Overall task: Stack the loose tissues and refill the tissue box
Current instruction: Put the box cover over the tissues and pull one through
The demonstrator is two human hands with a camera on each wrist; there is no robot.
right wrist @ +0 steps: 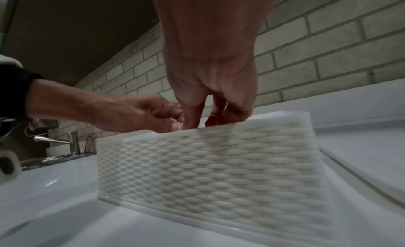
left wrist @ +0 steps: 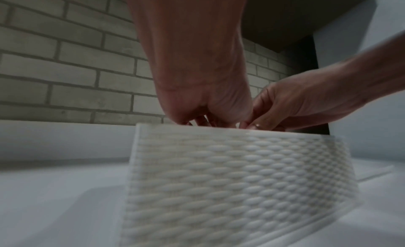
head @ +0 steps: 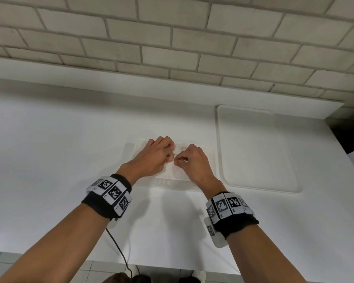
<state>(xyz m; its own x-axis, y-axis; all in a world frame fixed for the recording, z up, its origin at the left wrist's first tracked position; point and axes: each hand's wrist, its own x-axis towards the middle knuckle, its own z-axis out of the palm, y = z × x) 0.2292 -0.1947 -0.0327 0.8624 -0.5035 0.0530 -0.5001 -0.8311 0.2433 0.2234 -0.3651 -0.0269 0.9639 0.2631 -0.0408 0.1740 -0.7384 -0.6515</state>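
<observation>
A white tissue box (head: 172, 181) with a woven pattern stands on the white counter, and it fills the left wrist view (left wrist: 219, 181) and the right wrist view (right wrist: 208, 164). Both hands are on the middle of its top. My left hand (head: 169, 155) has curled fingers whose tips dip at the top's centre (left wrist: 197, 119). My right hand (head: 179, 160) meets it there with thumb and fingers pinched (right wrist: 203, 122). A thin white sliver, seemingly tissue (head: 173, 154), shows between the fingertips. The rest of the top and any opening are hidden by the hands.
A flat white tray (head: 258, 150) lies just right of the box. A white ledge (head: 110, 78) runs under the brick wall behind. A chrome tap (right wrist: 73, 143) stands far to the left. The counter's front edge (head: 151, 264) is close to my body.
</observation>
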